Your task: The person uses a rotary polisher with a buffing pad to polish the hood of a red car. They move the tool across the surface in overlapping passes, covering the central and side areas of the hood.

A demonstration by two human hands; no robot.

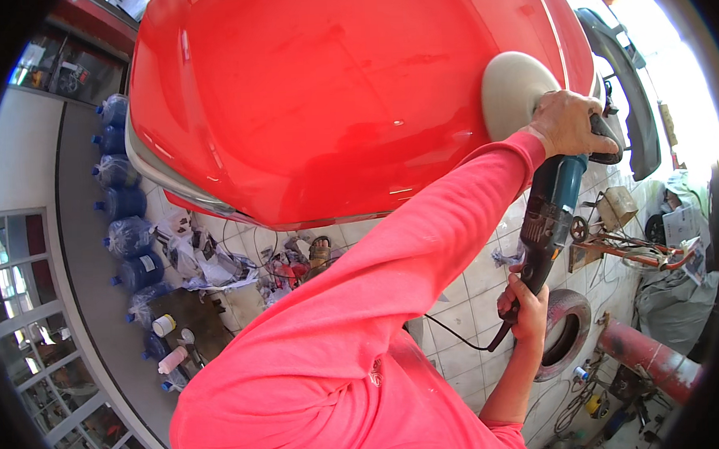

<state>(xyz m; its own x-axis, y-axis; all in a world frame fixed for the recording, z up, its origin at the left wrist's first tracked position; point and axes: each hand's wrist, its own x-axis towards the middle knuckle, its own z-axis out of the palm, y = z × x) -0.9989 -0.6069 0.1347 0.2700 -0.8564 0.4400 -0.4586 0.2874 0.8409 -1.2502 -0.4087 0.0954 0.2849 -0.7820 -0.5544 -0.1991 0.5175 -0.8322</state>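
Note:
A teal and black corded polisher (560, 187) reaches over the front right part of a glossy red car hood (331, 91). Its round cream buffing pad (514, 84) lies against the hood's surface. My left hand (568, 122) is closed over the polisher's head, just behind the pad, with a black side handle (607, 139) by its fingers. Lower down, my right hand (527, 304) wraps round the rear grip. A black cord (458, 335) runs from that end, partly hidden behind my sleeve.
Several blue water jugs (125, 203) line the left wall. Crumpled plastic and paper (210, 257) lie on the tiled floor. To the right are a tire (568, 334), a red cylinder (649, 359), a detached dark bumper (636, 96) and a floor jack (637, 250).

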